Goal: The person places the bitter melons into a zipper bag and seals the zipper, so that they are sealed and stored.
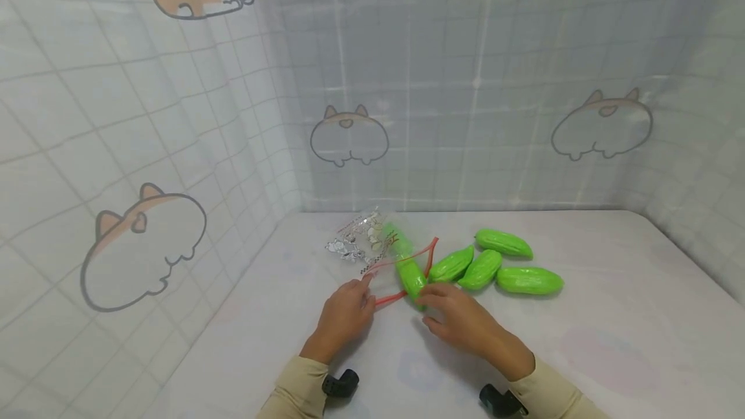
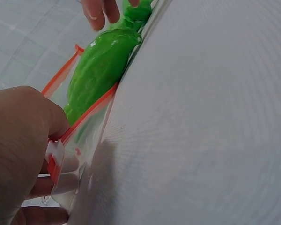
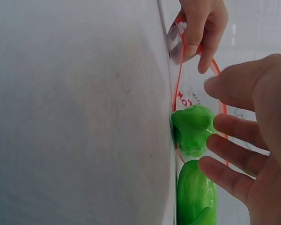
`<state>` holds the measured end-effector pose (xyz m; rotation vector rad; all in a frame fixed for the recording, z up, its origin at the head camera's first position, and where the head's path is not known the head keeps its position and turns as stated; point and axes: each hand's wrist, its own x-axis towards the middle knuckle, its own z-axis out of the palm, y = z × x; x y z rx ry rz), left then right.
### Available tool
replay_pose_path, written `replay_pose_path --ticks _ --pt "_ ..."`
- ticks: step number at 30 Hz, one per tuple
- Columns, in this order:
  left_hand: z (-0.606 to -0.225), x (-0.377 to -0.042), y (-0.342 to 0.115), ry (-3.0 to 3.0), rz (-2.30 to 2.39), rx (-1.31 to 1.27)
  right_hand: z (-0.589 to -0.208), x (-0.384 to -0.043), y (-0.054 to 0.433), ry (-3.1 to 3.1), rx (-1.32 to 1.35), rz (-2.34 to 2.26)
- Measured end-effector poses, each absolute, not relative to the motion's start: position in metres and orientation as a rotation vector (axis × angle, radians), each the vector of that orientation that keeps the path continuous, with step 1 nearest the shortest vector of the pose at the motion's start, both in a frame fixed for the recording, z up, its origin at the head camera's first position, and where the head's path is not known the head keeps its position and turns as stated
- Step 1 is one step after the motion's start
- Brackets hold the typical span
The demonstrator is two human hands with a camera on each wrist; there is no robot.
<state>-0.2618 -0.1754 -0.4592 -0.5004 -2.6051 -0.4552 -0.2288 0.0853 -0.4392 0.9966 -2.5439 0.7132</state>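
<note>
A clear zip bag (image 1: 363, 238) with a red-edged mouth lies on the table, its mouth facing me. My left hand (image 1: 348, 311) pinches the left corner of that mouth; the left wrist view shows the red strip (image 2: 93, 108) running from its fingers. One glossy green gourd-like vegetable (image 1: 410, 277) lies through the mouth, its far part under the plastic and its near end sticking out. My right hand (image 1: 460, 319) is at that near end, fingers spread and loosely bent, in the right wrist view beside the vegetable (image 3: 194, 130). Whether the fingertips touch it, I cannot tell.
Several more green vegetables lie right of the bag, among them one at the back (image 1: 504, 243) and one at the far right (image 1: 529, 280). White table (image 1: 582, 341) extends around them. Sheeting with cartoon dogs (image 1: 407, 115) hangs behind and along both sides.
</note>
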Motion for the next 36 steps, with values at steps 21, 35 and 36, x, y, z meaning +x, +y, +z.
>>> replay_pose_path --ticks 21,35,36 --pt "-0.459 -0.262 -0.177 -2.605 -0.463 -0.516 -0.441 -0.231 0.083 -2.65 1.078 0.698" --pt "-0.462 -0.263 -0.174 -2.579 -0.459 -0.531 -0.444 -0.246 0.074 -2.643 1.063 0.738" --pt "-0.462 -0.262 -0.175 -2.576 -0.457 -0.531 -0.444 -0.248 0.073 -2.642 1.061 0.741"
